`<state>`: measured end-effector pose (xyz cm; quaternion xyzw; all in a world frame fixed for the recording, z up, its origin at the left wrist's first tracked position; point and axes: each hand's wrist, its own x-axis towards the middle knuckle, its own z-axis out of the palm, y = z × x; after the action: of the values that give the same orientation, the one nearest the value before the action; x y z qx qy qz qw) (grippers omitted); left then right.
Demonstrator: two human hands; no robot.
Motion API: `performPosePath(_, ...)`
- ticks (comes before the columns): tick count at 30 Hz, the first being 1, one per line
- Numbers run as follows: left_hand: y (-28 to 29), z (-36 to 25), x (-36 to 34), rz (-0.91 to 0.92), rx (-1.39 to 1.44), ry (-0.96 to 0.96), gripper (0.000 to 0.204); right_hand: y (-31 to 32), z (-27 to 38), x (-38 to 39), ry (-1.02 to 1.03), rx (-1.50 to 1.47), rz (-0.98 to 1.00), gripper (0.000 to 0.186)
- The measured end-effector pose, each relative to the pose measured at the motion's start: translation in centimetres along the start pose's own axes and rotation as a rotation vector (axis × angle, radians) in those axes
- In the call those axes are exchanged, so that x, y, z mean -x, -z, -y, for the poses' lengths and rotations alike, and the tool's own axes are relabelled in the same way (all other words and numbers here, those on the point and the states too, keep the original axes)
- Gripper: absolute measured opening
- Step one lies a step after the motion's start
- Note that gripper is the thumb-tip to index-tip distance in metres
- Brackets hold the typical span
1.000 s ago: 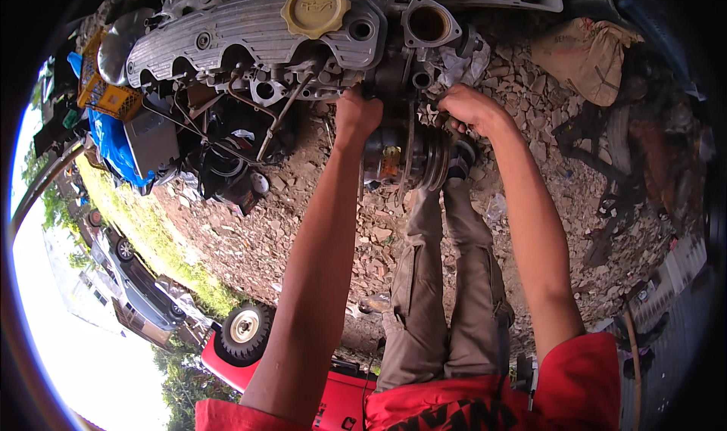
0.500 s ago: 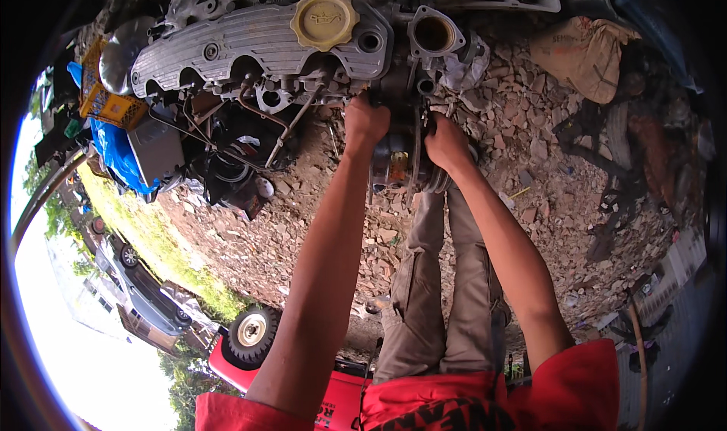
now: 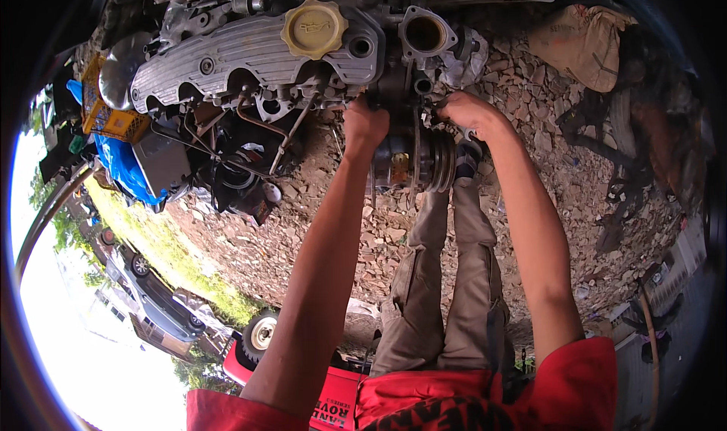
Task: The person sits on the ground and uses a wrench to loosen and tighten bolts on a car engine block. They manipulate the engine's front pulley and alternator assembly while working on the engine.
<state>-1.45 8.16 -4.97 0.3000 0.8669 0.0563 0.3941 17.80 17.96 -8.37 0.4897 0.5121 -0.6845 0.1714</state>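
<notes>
An engine with a ribbed grey valve cover spans the far side, topped by a yellow oil filler cap. To the right of the cover is a round open metal flange. Below the engine's right end hangs a dark cylindrical unit with a grooved pulley. My left hand is closed against the engine above that unit; its fingertips and whatever they grip are hidden. My right hand has its fingers bent together at a small dark part above the pulley.
Metal pipes and dark cables hang beneath the engine's left part. A yellow crate and a blue plastic sheet lie farther left. Broken stones cover the ground. A tan sack sits far right; a red vehicle is behind me.
My right hand has moved up and to the right, its wrist swinging outward, uncovering the pulley and my shoe. My left hand stays at the same spot on the engine. The view has shifted slightly.
</notes>
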Motion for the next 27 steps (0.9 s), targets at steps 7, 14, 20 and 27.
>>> performPosePath(7, 0.0, -0.2, 0.0, -0.003, -0.011, 0.007, 0.055, -0.8, 1.8, -0.1, 0.003, 0.203, -0.046, 0.031)
performPosePath(14, 0.0, 0.1, -0.1, 0.015, 0.047, 0.026, 0.052, -8.0, -2.2, 1.6, 0.118, 0.121, -0.420, 0.029)
performPosePath(20, 0.2, 0.0, 0.0, -0.003, 0.063, 0.011, 0.052, -4.8, -2.9, 1.2, 0.058, -0.107, -0.357, 0.028)
performPosePath(27, -0.1, -0.2, -0.2, -0.002, 0.026, 0.030, 0.051, -1.4, -1.6, -1.4, 0.002, 0.061, -0.093, 0.026)
